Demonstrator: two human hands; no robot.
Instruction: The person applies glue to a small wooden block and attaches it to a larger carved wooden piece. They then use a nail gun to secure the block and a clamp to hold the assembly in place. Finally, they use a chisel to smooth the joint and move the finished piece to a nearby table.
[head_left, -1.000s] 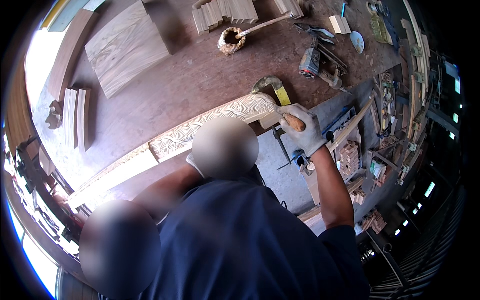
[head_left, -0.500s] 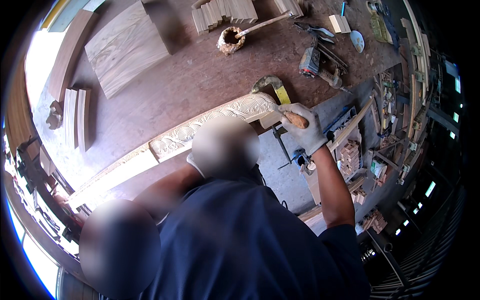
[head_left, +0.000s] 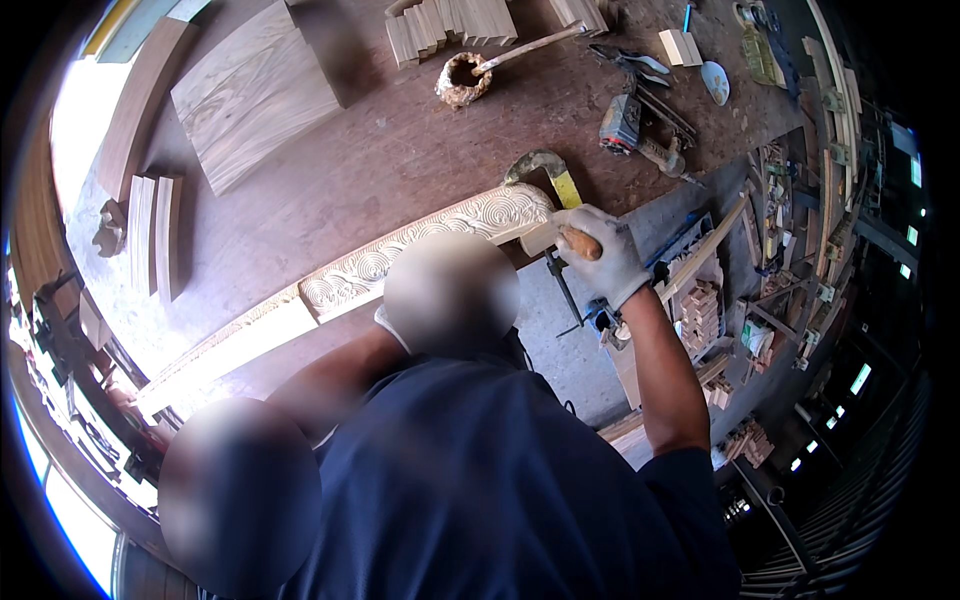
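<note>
A long wooden board (head_left: 345, 285) with carved swirls runs diagonally along the near edge of the workbench. My right hand (head_left: 610, 255), in a pale work glove, is closed around the rounded wooden handle of a chisel (head_left: 580, 243) by the board's right end. The chisel's blade can hardly be made out. Right beside it, a C-clamp (head_left: 565, 188) with a yellow patch grips that end at the bench edge. Of my left hand (head_left: 391, 328), only a bit of gloved wrist shows near the board's middle; a blurred round patch hides its fingers.
On the brown workbench (head_left: 400, 150) lie a flat wood panel (head_left: 255, 100), several wood strips (head_left: 155, 238), a crusted pot (head_left: 460, 82) with a brush in it and a cordless drill (head_left: 620, 125). Stacked wood blocks (head_left: 703, 310) stand below, to the right.
My right hand has shifted slightly left with the chisel, and the handle's angle has turned a little. The board, the clamp and my left arm look unmoved.
</note>
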